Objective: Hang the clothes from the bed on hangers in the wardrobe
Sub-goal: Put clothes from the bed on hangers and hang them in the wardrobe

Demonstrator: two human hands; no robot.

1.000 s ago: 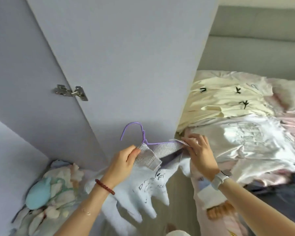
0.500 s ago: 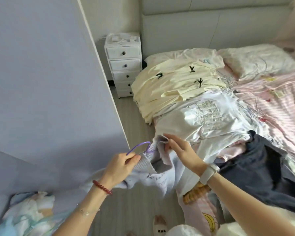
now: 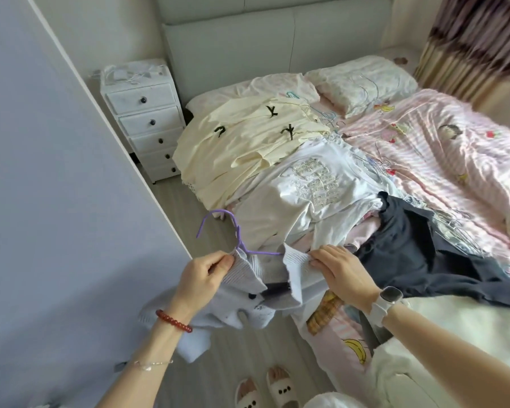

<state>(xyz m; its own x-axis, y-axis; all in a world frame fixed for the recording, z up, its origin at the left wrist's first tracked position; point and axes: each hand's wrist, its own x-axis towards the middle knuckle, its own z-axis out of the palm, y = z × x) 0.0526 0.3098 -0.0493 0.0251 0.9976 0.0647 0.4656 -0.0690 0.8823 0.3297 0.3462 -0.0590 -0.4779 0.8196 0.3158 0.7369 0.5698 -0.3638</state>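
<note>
The bed [image 3: 442, 160] fills the right half of the view, pink striped cover under a spread of clothes waiting their turn: a cream garment [image 3: 242, 142] with black bows nearest the headboard, a white top [image 3: 306, 187] below it, a dark garment [image 3: 424, 254] trailing toward the near edge. On the left stands the big pale wardrobe door [image 3: 56, 187], edge-on to the bed, and a small white drawer unit [image 3: 147, 119] sits in the corner beyond it.

Now down to the action, over the floor between door and bed. A pale lilac knitted top [image 3: 248, 293] hangs from a thin purple hanger [image 3: 236, 237], hook up and pointing toward the door. The left hand [image 3: 200, 278] pinches the ribbed collar on its side, thumb on top. The right hand [image 3: 342, 272] has its fingers closed over the other collar flap, holding it against the hanger's arm. Both hands are clamped on the knit.

By the look of it, this one is soft, light and stretchy, so it will sag and could slide off a slim wire shoulder if lifted by the fabric alone. The ribbed neckline is the sturdiest cloth to grip while settling it. For carrying, the base of the hook looks the safest hold, the knit left to drape.

Smallest of all: a dark button [image 3: 251, 295] below the collar.
</note>
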